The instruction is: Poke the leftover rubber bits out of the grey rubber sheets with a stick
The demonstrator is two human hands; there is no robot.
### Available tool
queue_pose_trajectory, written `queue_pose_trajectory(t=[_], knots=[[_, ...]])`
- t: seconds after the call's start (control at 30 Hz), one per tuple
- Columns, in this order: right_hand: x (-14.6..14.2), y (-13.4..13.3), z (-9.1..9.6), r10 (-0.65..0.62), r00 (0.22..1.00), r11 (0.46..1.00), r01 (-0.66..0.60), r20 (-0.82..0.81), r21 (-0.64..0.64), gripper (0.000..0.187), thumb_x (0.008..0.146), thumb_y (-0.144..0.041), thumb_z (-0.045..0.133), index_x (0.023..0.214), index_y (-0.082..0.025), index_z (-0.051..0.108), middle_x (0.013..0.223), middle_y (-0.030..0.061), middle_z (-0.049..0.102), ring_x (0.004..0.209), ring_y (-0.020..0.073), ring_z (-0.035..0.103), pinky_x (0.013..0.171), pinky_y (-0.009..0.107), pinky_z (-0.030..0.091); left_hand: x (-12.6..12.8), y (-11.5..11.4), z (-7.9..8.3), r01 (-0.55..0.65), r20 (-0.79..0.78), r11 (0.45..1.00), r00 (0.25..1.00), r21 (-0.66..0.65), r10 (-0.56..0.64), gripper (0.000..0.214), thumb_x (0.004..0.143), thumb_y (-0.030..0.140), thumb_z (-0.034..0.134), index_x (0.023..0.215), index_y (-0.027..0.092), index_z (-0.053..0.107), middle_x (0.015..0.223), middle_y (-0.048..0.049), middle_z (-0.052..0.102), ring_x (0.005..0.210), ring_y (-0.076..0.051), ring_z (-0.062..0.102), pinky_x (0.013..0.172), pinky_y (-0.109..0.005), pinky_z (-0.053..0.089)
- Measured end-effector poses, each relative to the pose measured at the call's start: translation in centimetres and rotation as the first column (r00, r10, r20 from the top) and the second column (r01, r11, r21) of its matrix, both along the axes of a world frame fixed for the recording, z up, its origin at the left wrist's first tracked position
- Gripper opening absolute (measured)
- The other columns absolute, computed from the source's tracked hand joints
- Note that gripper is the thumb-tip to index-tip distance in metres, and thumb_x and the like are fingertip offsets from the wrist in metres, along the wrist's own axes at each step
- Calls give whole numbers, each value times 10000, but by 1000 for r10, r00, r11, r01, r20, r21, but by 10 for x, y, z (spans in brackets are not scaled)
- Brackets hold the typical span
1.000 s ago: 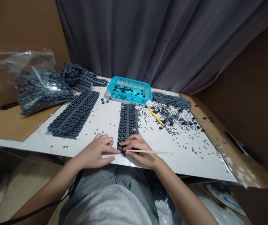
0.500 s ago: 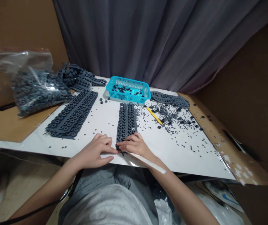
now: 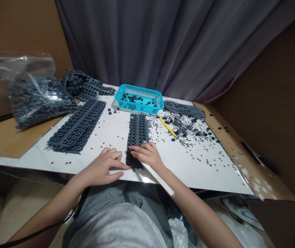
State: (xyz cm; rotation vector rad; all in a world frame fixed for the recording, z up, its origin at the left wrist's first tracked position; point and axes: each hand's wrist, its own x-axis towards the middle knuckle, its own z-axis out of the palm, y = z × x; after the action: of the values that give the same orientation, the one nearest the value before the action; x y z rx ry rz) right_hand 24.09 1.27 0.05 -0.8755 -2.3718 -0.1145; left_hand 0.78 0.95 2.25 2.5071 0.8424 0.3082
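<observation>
A long dark grey rubber strip of ring-shaped pieces (image 3: 137, 137) lies lengthwise on the white board. My right hand (image 3: 146, 155) rests on its near end, with its fingers on the rubber. A thin white strip (image 3: 156, 177), perhaps plastic, runs from under that palm toward my forearm. My left hand (image 3: 101, 167) lies flat on the board, fingers apart, with its fingertips at the rubber strip's near left corner. It holds nothing.
A second rubber strip (image 3: 76, 127) lies to the left. A bulging plastic bag of rubber pieces (image 3: 33, 100) and a crumpled sheet (image 3: 81, 86) sit behind it. Further back are a blue basket (image 3: 138, 90), a yellow pencil (image 3: 167, 127) and scattered dark bits (image 3: 186, 125).
The white strip has swung from pointing right to pointing back along my right forearm. My right hand has shifted slightly left on the rubber strip.
</observation>
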Motion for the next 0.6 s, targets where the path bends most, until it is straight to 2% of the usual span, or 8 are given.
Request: queue_pose_trajectory(t=[0.1,0.17,0.27,0.37,0.5,0.53,0.6], knots=[[1,0,4,-102,970,987,71,-220,-146,140,943,-263,499,946,-262,639,1065,6,723,873,184,610,777,361,421,0,0,0,-6,3,1000,1000,-13,6,278,849,253,592,1090,369,668,819,10,512,872,-176,484,788,-327,264],[5,-2,8,-226,895,959,136,-384,-249,140,936,-255,494,949,-253,633,1034,29,723,902,196,631,805,368,458,1,0,1,-8,5,1000,1000,-16,9,270,847,256,597,1082,368,671,813,11,509,874,-175,487,782,-325,265],[14,-4,15,-426,726,898,266,-540,-350,141,915,-280,512,974,-229,630,1022,64,708,949,221,646,832,375,486,0,0,1,-10,16,1000,1000,-15,10,273,840,257,608,1083,367,670,808,14,501,860,-170,489,777,-324,268],[27,-2,19,-589,500,808,384,-635,-447,170,892,-336,534,949,-201,620,956,74,706,912,231,663,799,370,499,-1,0,1,-7,45,1000,999,-15,8,262,833,249,619,1063,361,678,800,18,486,845,-162,491,777,-319,275],[42,2,20,-677,176,698,461,-715,-548,229,864,-389,539,967,-187,574,774,38,681,729,197,661,666,315,492,-5,1,-2,-13,123,1000,992,-11,14,210,847,245,607,1019,331,693,814,13,495,852,-159,498,799,-313,293],[45,2,20,-692,125,666,489,-711,-563,235,857,-396,542,958,-187,572,690,9,645,649,179,633,624,295,474,-5,1,-2,-24,146,1000,989,-10,25,204,852,244,601,1018,322,691,831,10,505,858,-161,501,807,-313,300],[49,2,18,-720,74,602,561,-690,-568,233,844,-406,552,919,-188,577,567,-46,522,524,143,529,555,265,415,-5,1,-2,-60,175,998,983,-3,60,196,855,243,595,1020,300,683,871,0,523,871,-167,503,815,-315,315]])
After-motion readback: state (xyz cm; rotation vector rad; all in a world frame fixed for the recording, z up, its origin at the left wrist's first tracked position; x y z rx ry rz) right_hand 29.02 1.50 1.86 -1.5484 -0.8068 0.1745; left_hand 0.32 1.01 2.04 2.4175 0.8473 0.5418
